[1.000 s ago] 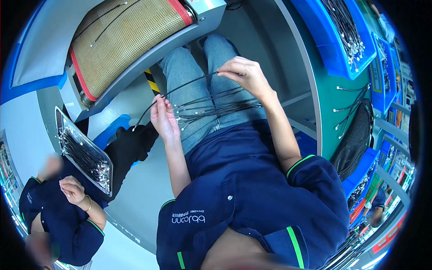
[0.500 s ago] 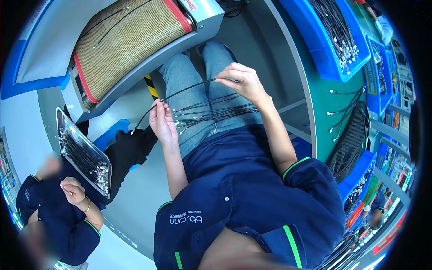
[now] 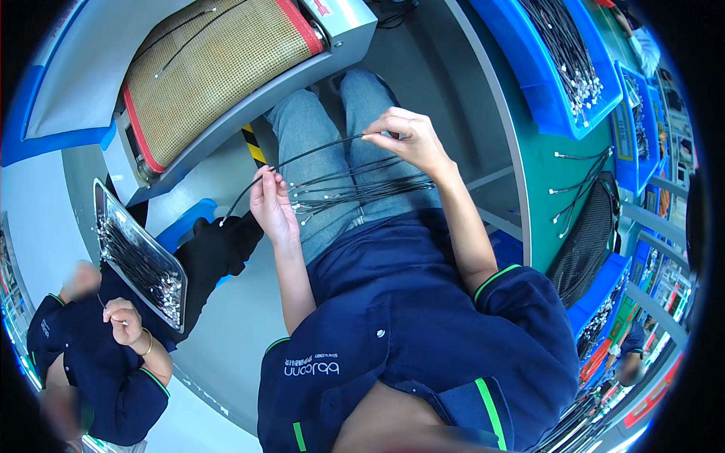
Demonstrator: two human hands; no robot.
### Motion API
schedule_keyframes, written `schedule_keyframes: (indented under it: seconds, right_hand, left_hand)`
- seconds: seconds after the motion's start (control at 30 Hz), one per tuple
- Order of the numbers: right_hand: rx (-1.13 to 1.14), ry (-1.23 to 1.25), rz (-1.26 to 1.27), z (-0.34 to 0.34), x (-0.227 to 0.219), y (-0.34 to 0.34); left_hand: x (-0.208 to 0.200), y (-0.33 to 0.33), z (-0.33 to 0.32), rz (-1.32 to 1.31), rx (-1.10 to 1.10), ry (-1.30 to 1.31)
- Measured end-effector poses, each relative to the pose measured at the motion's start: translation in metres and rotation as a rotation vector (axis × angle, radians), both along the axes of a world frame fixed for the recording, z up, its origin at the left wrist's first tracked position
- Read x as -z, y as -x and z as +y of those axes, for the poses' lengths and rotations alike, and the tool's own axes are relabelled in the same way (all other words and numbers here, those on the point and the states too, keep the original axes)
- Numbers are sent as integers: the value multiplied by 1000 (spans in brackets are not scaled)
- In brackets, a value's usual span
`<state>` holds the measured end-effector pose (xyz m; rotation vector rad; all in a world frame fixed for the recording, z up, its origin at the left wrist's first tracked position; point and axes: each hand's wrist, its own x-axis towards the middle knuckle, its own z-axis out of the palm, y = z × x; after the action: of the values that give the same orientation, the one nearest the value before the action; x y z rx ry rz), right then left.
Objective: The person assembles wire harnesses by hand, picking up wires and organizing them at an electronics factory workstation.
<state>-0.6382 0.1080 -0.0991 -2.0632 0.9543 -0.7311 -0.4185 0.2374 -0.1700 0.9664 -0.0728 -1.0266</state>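
A thin black cable [image 3: 313, 150] stretches between my hands in a slight arch above my thighs. My right hand [image 3: 402, 139] pinches one end between thumb and fingers. Farther along the same cable, my left hand [image 3: 273, 199] is closed on it, and the free end with a small white connector hangs down to the left. Several more black cables [image 3: 362, 187] with white connectors lie across my lap beneath, apart from the held one.
A mesh conveyor belt [image 3: 219, 75] with two black cables stands ahead on the left. Blue bins [image 3: 555, 113] of cables and a black mesh bag [image 3: 587, 234] sit on the green table [image 3: 521, 143] at right. A co-worker on the left has a tray [image 3: 181, 321] of cables.
The held cable bows upward slightly more between my hands, which stay almost in place. On the conveyor, the cables have shifted slightly to the left.
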Motion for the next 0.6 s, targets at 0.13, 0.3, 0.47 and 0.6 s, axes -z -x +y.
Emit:
schedule_keyframes:
  seconds: [0.13,0.3,0.47,0.6]
  right_hand:
    - [5,-75,27,-2,-1,-3]
    - [-14,-64,27,-5,-20,6]
    - [-79,-79,32,-15,-56,18]
    - [-148,-92,30,-36,-98,25]
  left_hand:
    - [0,-4,-3,0,0,-20]
    - [-22,3,-7,-9,-11,-45]
    - [-58,11,-11,-13,27,-40]
    - [-101,16,-24,-26,8,-53]
